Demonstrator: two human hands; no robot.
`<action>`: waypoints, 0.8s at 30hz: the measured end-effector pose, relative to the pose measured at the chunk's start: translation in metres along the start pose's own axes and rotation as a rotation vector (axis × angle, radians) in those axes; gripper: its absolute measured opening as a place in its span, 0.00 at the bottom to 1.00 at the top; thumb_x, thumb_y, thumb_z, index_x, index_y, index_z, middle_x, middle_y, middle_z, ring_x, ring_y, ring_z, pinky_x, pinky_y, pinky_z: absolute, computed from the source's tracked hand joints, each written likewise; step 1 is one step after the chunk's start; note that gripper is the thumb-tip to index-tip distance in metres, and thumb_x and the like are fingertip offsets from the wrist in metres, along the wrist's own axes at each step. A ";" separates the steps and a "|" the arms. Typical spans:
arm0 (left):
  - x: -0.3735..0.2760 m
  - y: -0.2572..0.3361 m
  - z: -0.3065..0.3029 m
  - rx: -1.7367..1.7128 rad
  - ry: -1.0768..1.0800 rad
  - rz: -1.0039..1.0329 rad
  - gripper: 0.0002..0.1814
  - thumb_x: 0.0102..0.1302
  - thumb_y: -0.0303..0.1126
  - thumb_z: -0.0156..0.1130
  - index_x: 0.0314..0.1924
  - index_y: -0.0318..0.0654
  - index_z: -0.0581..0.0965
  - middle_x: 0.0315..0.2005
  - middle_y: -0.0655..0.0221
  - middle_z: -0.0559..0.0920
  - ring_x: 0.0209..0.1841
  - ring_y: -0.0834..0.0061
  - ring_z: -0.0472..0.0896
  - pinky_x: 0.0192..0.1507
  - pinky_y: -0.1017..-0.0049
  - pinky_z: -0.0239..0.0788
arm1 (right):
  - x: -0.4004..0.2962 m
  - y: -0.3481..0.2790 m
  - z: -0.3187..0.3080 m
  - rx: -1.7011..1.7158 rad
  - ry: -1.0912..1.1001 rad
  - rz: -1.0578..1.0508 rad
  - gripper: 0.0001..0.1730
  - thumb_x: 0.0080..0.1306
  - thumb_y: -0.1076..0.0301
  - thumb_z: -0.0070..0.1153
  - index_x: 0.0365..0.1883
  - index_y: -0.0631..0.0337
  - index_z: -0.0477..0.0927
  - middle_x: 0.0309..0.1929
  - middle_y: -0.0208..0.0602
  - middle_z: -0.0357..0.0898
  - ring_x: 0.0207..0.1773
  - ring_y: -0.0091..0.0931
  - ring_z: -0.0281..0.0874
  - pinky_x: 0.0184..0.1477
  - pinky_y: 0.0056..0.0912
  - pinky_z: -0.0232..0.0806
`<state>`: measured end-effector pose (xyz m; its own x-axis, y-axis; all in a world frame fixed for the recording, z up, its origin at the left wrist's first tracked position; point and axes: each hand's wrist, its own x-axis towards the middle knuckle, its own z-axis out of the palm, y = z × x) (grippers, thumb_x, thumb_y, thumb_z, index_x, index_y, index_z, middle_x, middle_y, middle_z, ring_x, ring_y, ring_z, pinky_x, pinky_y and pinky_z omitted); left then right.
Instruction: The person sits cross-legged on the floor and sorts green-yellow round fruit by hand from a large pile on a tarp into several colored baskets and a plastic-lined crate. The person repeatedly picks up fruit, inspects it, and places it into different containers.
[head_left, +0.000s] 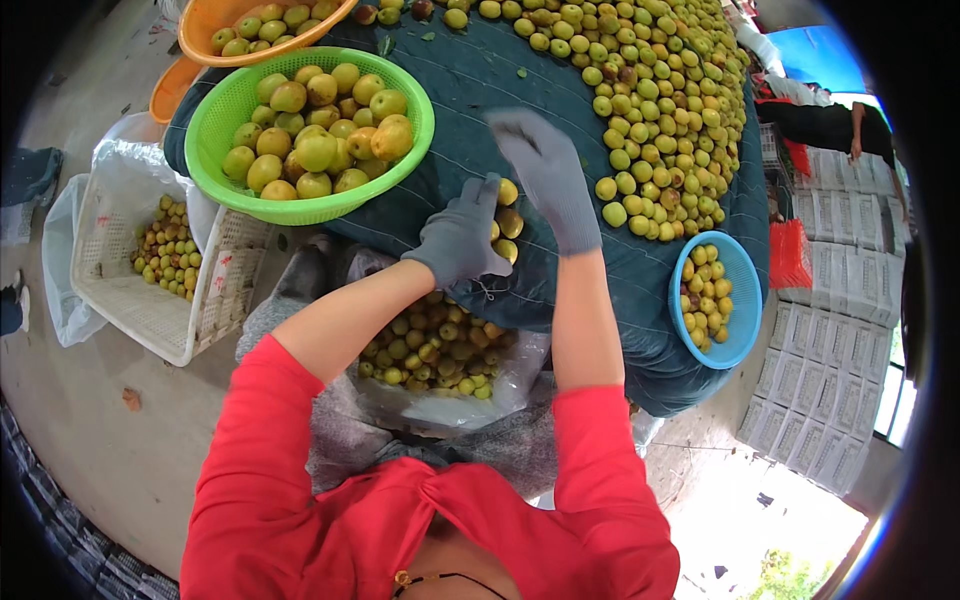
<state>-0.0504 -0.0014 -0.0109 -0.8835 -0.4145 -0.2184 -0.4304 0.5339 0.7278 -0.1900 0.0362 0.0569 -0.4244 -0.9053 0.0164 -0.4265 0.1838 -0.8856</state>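
My left hand (463, 234), in a grey knit glove, is cupped around several round yellow-green fruits (510, 223) at the near edge of the cloth-covered table (450, 97). They sit between its fingers and thumb. To their right, my right hand (541, 172), gloved alike, is raised over the dark cloth with its fingers bent. Blur on those fingers hides whether anything is in them. A large heap of the same fruit (660, 112) covers the table's far right. Left of my hands stands a green plastic basket (202, 161) holding larger-looking fruits. A plastic-lined container (517, 375) of fruit is below my forearms.
A blue basket (739, 341) of fruit stands at the table's right edge. Behind the green basket is an orange basket (196, 34). On the left floor, a white crate (169, 330) holds small fruits. Stacked cartons (825, 375) and another person's arm (856, 131) are at right.
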 end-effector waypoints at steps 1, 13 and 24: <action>0.003 0.005 0.001 -0.012 -0.007 -0.014 0.64 0.48 0.52 0.79 0.77 0.33 0.53 0.63 0.51 0.70 0.63 0.46 0.76 0.60 0.55 0.72 | -0.018 0.035 -0.010 -0.189 0.069 0.054 0.25 0.62 0.65 0.60 0.60 0.53 0.82 0.60 0.43 0.80 0.57 0.38 0.82 0.60 0.39 0.74; -0.050 0.017 0.045 -0.233 0.104 -0.107 0.53 0.56 0.37 0.73 0.77 0.44 0.53 0.61 0.51 0.66 0.53 0.37 0.80 0.52 0.49 0.75 | -0.103 0.071 0.009 -0.091 -0.053 0.218 0.29 0.56 0.73 0.62 0.59 0.58 0.77 0.57 0.49 0.77 0.60 0.42 0.79 0.62 0.40 0.71; -0.127 -0.041 0.091 -0.239 -0.520 -0.205 0.46 0.57 0.32 0.70 0.75 0.46 0.61 0.65 0.37 0.63 0.60 0.36 0.75 0.59 0.53 0.74 | -0.284 0.143 0.133 0.385 0.306 0.679 0.34 0.62 0.66 0.68 0.66 0.66 0.76 0.62 0.42 0.79 0.66 0.30 0.75 0.67 0.35 0.67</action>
<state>0.0629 0.0962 -0.0725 -0.7876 -0.0445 -0.6146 -0.6010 0.2758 0.7502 -0.0245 0.2688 -0.1356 -0.7124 -0.4907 -0.5017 0.2791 0.4578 -0.8441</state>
